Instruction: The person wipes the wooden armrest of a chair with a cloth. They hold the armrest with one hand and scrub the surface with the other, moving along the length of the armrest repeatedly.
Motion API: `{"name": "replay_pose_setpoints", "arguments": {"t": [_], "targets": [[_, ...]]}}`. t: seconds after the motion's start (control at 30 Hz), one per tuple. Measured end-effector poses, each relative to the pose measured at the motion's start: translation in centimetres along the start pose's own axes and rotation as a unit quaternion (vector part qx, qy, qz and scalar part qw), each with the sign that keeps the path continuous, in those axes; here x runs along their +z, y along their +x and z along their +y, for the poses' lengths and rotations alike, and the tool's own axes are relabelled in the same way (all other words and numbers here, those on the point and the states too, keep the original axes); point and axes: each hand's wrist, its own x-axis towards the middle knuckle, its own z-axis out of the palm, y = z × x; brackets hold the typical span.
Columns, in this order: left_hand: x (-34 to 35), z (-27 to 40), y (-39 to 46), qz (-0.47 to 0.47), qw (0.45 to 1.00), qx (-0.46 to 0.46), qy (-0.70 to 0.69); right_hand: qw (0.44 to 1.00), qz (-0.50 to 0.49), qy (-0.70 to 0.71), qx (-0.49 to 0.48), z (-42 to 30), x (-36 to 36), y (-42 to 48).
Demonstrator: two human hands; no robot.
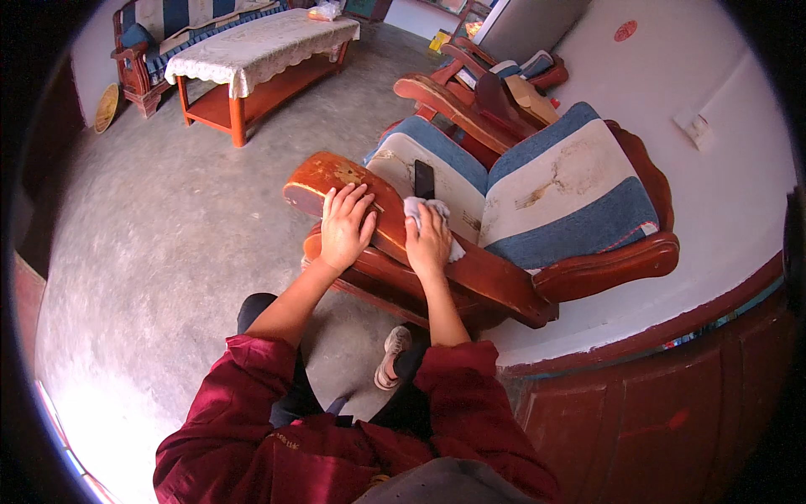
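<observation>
My left hand [344,227] rests flat on the worn front part of a wooden chair's armrest [482,274], its fingers a little apart and holding nothing. Farther along the same armrest, on its inner side, my right hand [429,240] presses on a pale cloth [454,251], which shows above and beside the fingers. Just beyond the cloth a black smartphone [424,179] lies on the blue-and-white seat cushion [403,165]. The matching back cushion [570,189] bears brown stains. Varnish has worn away in patches near the armrest's front end.
A second wooden chair [441,101] with a cardboard piece [532,99] stands beyond the first. A low table [236,120] with a lace cloth and a cushioned wooden sofa [133,69] stand at the upper left. Wall and a wooden door [598,416] lie to the right.
</observation>
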Motion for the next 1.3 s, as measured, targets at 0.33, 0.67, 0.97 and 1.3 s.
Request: {"name": "replay_pose_setpoints", "arguments": {"t": [0.33, 0.67, 0.97, 1.3], "targets": [[-0.4, -0.1, -0.1, -0.003, 1.000, 0.001, -0.002, 0.999, -0.014, 0.047, -0.024, -2.6, 0.3, 2.1], [-0.8, -0.1, 0.1, -0.016, 1.000, 0.000, -0.007, 0.998, 0.028, 0.026, -0.059, -0.5, -3.5, -3.3], [-0.3, 0.1, 0.1, -0.014, 1.000, -0.005, -0.007, 1.000, -0.001, 0.019, 0.005, -2.5, -2.5, -2.3], [-0.5, -0.1, 0.5, 0.090, 0.984, -0.042, -0.147, 0.975, -0.060, 0.134, -0.167, -8.8, 3.0, 5.7]]}}
